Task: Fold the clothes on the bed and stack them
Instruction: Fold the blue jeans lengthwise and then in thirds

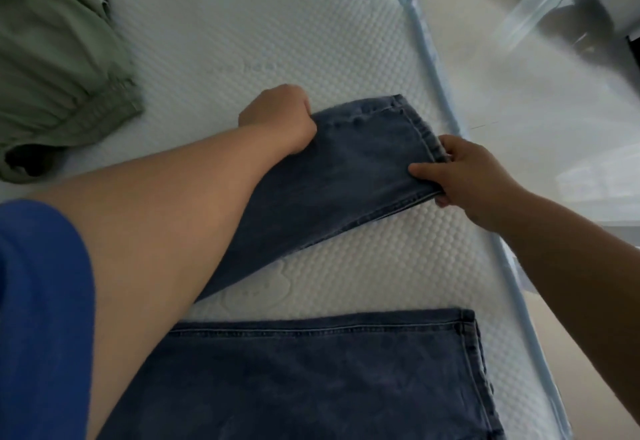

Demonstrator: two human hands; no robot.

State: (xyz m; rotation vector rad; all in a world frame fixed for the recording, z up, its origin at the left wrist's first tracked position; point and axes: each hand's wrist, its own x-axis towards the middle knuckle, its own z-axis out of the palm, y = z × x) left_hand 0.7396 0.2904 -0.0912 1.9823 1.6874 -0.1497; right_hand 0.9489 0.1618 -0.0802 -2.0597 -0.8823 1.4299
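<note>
The jeans [346,169] are lying on the bed [242,41], legs splayed apart: the far leg is running up toward the bed's right edge, and the near leg [329,370] is lying flat across the bottom of the view. Both hands are working at the hem end of the far leg. The left hand [277,117] is gripping the hem's far corner, fingers curled under so its knuckles are showing. The right hand [460,180] is pinching the hem's near corner, thumb on top of the denim and fingers tucked beneath. The fabric between them is being held fairly taut and flat. Judging by this, the step in hand is the first fold of the jeans: bringing one leg over onto the other so the two lie matched. The next move is calling for both corners to be lifted together and carried toward the near leg, hem meeting hem and seams lining up, without letting the cloth twist or sag. A green garment [59,69] is lying crumpled at the far left of the bed, well apart from the jeans and not yet folded, so no stack is showing here yet.
</note>
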